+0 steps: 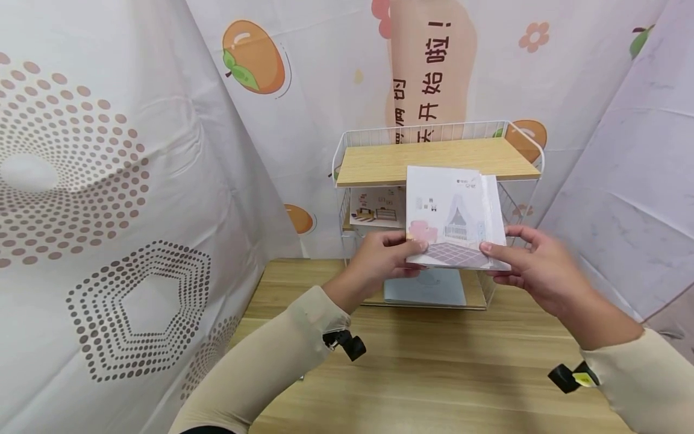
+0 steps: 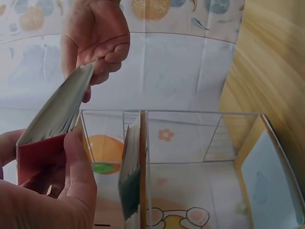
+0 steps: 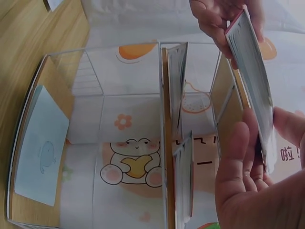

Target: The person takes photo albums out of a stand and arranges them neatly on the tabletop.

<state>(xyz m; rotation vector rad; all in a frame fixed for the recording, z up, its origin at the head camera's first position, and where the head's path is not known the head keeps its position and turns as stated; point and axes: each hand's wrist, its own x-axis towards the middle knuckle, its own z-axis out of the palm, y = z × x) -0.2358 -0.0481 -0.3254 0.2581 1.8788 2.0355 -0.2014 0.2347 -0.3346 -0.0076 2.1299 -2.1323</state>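
In front of a white wire rack [image 1: 340, 208], both hands hold up a notebook [image 1: 450, 208] with a pale cover that pictures a crib and a pink sofa. My left hand [image 1: 379, 256] pinches its lower left edge, thumb on the cover. At the lower right corner, my right hand [image 1: 537, 262] grips it with the thumb on top and fingers beneath. A pale strip shows along the cover's right side. The left wrist view shows a red spine [image 2: 40, 157] and thick page edges.
The rack's wooden top board [image 1: 434, 160] is just behind the notebook. On the middle tier lies another illustrated notebook [image 1: 376, 206], and a teal-spined one [image 2: 129, 191]. A light blue notebook [image 1: 425, 288] lies on the bottom tier. Printed curtains [image 1: 325, 120] hang behind the wooden table [image 1: 412, 361].
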